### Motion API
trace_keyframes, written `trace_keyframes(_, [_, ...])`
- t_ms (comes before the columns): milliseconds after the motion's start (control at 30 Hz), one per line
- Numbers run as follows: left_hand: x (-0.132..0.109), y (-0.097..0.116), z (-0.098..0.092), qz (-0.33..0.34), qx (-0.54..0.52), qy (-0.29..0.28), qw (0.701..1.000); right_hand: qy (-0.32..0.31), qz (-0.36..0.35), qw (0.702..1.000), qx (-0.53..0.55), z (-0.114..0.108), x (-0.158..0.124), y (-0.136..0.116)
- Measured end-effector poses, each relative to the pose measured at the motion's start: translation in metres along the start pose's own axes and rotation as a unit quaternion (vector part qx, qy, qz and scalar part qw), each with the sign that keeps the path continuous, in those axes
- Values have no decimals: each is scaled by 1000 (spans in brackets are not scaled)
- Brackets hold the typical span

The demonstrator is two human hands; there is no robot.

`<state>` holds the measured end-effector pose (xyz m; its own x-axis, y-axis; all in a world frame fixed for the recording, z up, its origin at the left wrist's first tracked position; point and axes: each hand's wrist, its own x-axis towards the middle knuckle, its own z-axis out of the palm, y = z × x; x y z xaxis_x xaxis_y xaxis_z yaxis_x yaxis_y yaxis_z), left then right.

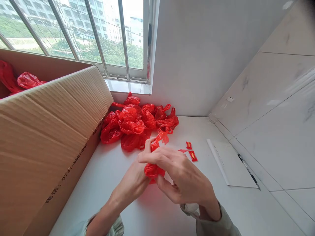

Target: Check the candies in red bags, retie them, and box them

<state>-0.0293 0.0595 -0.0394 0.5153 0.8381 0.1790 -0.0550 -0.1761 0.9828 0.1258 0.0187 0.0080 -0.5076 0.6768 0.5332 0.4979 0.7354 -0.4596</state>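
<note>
Between my two hands is a crumpled red plastic bag [154, 170], bunched up over the white table. My left hand [140, 164] is closed around it from the left, with part of the bag sticking out above the fingers. From the right, my right hand [179, 173] bends over the bag, thumb below and fingers across the top, gripping it. The right hand covers much of the left hand's fingers. Just beyond the hands lies a pile of crumpled red plastic bags [131, 119]. Two small red packets [193, 156] lie to the right of the hands.
A large cardboard box [59, 114] with red bags inside stands at the left. White paper [232, 167] and a black pen [247, 168] lie on the table [197, 131] at the right, near a tiled wall [275, 131]. A barred window [110, 39] is behind.
</note>
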Motion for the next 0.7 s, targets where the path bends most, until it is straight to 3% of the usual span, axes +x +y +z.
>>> trace_keyframes(167, [3, 4, -5, 80, 118, -78, 987, 53, 44, 991, 117, -10, -8, -8])
trace_keyframes(300, [11, -4, -11, 98, 112, -106, 983, 108, 78, 981, 144, -6, -9, -8])
trace_keyframes(433, [15, -15, -14, -85, -9, -67, 994, 165, 83, 937, 296, -6, -4, 4])
trace_keyframes(533, [15, -18, -13, -180, -49, -69, 980, 191, 129, 942, 243, -7, -1, 22])
trace_keyframes(633, [16, -15, -11, -225, -75, -105, 966, 105, 215, 960, 145, -5, 1, 43])
trace_keyframes(700, [17, -12, -10, -238, -102, -117, 959, 36, 249, 955, 159, -1, 1, 53])
